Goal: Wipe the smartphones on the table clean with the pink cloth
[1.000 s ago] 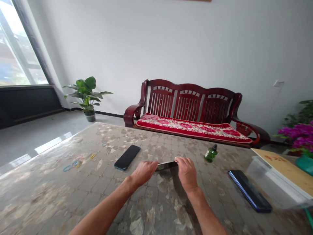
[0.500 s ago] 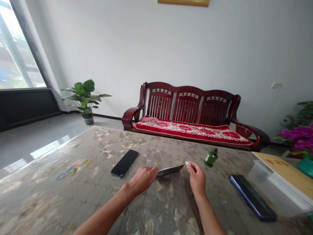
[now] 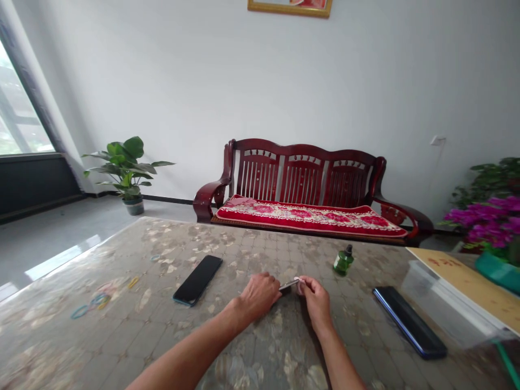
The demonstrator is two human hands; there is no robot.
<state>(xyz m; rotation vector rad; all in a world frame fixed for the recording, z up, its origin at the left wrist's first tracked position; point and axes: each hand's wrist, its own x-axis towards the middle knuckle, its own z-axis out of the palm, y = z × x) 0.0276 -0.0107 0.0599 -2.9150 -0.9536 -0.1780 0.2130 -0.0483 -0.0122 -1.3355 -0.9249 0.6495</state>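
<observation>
Left hand (image 3: 261, 293) pinches a thin, straight-edged slab (image 3: 288, 285); right hand (image 3: 318, 303), a pale wad (image 3: 300, 287).

In front of the bench (image 3: 304, 176), the left hand (image 3: 262, 294) hides one end of the slim object (image 3: 288, 284) from me, and I can't identify the pale scrap (image 3: 299, 285) (too tiny on my feed) in the right hand (image 3: 317, 300). Above the bench, the top edge crops a gold-framed picture (image 3: 290, 10); right of the bench, purple flowers (image 3: 487, 223) run off.
</observation>
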